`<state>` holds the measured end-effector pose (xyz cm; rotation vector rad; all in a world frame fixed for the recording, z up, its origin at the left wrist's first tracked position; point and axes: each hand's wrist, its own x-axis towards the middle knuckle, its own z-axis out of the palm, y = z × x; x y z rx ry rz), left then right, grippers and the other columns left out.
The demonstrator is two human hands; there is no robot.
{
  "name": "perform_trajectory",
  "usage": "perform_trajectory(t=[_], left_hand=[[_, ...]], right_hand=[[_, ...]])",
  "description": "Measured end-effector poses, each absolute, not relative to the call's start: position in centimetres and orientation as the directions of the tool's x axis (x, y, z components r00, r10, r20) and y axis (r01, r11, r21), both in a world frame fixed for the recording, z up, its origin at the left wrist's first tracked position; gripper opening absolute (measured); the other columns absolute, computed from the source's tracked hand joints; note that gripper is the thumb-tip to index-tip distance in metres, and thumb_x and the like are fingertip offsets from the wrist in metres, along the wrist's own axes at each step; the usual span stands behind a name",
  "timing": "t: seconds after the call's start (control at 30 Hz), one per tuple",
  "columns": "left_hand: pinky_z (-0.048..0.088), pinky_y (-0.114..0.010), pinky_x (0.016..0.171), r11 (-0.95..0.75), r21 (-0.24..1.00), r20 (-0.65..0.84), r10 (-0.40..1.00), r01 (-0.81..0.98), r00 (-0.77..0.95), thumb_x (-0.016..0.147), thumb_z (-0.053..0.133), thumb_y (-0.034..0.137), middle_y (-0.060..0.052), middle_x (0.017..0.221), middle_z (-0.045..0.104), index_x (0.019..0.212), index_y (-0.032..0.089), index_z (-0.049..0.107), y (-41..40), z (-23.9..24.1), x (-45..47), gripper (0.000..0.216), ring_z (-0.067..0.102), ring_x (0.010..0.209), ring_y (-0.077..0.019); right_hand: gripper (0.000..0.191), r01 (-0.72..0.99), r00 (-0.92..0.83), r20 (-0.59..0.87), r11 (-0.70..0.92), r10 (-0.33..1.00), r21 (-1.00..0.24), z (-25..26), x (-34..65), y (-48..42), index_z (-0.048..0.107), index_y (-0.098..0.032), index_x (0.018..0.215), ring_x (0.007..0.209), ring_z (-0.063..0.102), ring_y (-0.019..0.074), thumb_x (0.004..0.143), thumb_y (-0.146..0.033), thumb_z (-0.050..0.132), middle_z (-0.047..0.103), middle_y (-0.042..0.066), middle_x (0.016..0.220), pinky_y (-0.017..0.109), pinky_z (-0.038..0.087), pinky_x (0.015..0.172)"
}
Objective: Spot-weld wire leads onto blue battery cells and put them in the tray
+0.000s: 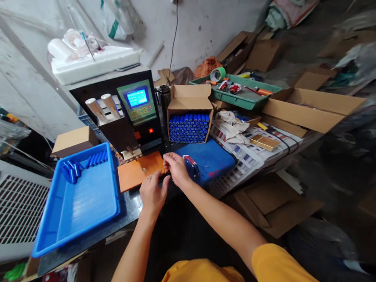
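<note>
My left hand (153,192) is closed, its fingers curled at the right front edge of an orange board (138,172). Close against it, my right hand (177,169) pinches something small and thin that I cannot make out. What lies between the fingers of the left hand is also hidden. The board sits under the electrode arms (132,154) of a spot welder (139,100) with a lit screen. Just right of my right hand is a small blue and red item (191,165), partly hidden, on a blue cloth pouch (213,158).
A blue tray (83,208) at the left holds several blue battery cells (71,170). Behind the pouch, a cardboard box (189,97) is packed with blue cells (189,128). A green tray (249,94) with tape and wired parts stands farther back, near an open carton (314,108).
</note>
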<state>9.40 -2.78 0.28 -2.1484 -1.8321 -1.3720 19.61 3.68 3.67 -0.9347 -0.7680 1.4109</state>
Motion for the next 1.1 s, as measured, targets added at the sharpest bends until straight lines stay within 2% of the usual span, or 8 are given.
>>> perform_trajectory(t=[0.07,0.17,0.4,0.53,0.73,0.97,1.03,1.1], left_hand=[[0.049,-0.03,0.072,-0.258,0.504,0.564,0.821,0.825,-0.088,0.089,0.056,0.039,-0.009,0.082,0.073,0.098,0.018,0.069,-2.5,0.2,9.5,0.026,0.067,0.074,-0.0204],[0.05,-0.03,0.073,-0.212,0.601,0.518,0.838,0.77,-0.174,0.089,0.054,0.037,-0.008,0.079,0.073,0.093,0.019,0.071,-2.7,-0.1,9.0,0.025,0.068,0.071,-0.0196],[0.055,-0.029,0.07,-0.146,0.961,0.215,0.927,0.235,-0.306,0.081,0.063,0.04,-0.006,0.08,0.075,0.085,0.016,0.072,-2.9,0.7,6.4,0.026,0.069,0.072,-0.0173],[0.055,-0.027,0.064,-0.126,0.987,0.148,0.954,0.1,-0.26,0.077,0.068,0.037,-0.005,0.073,0.073,0.079,0.015,0.072,-2.6,1.8,4.8,0.023,0.066,0.066,-0.0155],[0.056,-0.03,0.066,-0.097,0.984,0.126,0.971,0.15,-0.201,0.08,0.065,0.04,-0.007,0.074,0.073,0.078,0.015,0.072,-2.7,2.3,3.6,0.026,0.068,0.067,-0.0179],[0.053,-0.039,0.082,0.071,0.823,0.224,0.87,0.563,-0.438,0.082,0.063,0.032,-0.014,0.092,0.073,0.093,0.012,0.069,0.2,4.4,-7.7,0.023,0.069,0.087,-0.0273],[0.051,-0.041,0.086,0.365,0.57,0.212,0.8,0.736,-0.561,0.081,0.063,0.029,-0.016,0.097,0.072,0.097,0.013,0.065,1.8,4.8,-12.2,0.023,0.068,0.095,-0.0297],[0.049,-0.04,0.087,0.546,0.36,0.176,0.756,0.756,-0.63,0.081,0.062,0.027,-0.021,0.104,0.07,0.103,0.011,0.062,3.3,4.7,-15.7,0.027,0.065,0.103,-0.0323]], right_hand=[[0.024,-0.454,0.026,-0.1,-0.077,0.995,-0.888,3.6,18.8,3.4,0.055,-0.019,0.067,0.052,0.045,0.0078,0.068,-0.038,0.07,0.051,-0.004,0.057,0.021,0.037,0.05],[0.026,-0.446,-0.006,-0.11,-0.101,0.994,-0.889,3.4,18.2,3.0,0.054,-0.019,0.068,0.053,0.045,0.0084,0.068,-0.04,0.069,0.051,-0.003,0.058,0.022,0.038,0.051],[0.026,-0.309,-0.22,0.004,-0.065,0.976,-0.949,3.1,18.1,2.4,0.059,-0.019,0.078,0.06,0.051,0.0112,0.07,-0.041,0.069,0.056,-0.002,0.067,0.024,0.043,0.059],[0.022,-0.18,-0.4,0.088,0.016,0.912,-0.983,3.6,17.9,2.5,0.061,-0.019,0.074,0.06,0.052,0.0127,0.071,-0.039,0.07,0.058,0.0,0.066,0.026,0.043,0.058],[0.025,-0.04,-0.488,0.14,0.138,0.862,-0.99,4.2,17.4,3.8,0.064,-0.019,0.07,0.063,0.056,0.0151,0.073,-0.043,0.07,0.062,0.002,0.067,0.029,0.047,0.064],[0.034,-0.01,-0.366,0.168,0.177,0.915,-0.984,3.0,16.1,6.0,0.063,-0.019,0.069,0.065,0.058,0.017,0.07,-0.052,0.071,0.064,0.004,0.07,0.031,0.05,0.066],[0.035,-0.01,-0.334,0.168,0.174,0.927,-0.985,2.3,15.9,6.2,0.063,-0.019,0.069,0.066,0.06,0.0176,0.07,-0.054,0.07,0.065,0.005,0.07,0.031,0.051,0.066],[0.036,-0.007,-0.322,0.169,0.176,0.931,-0.984,1.7,15.7,6.3,0.063,-0.019,0.07,0.067,0.061,0.0178,0.071,-0.054,0.07,0.066,0.005,0.072,0.031,0.052,0.066]])
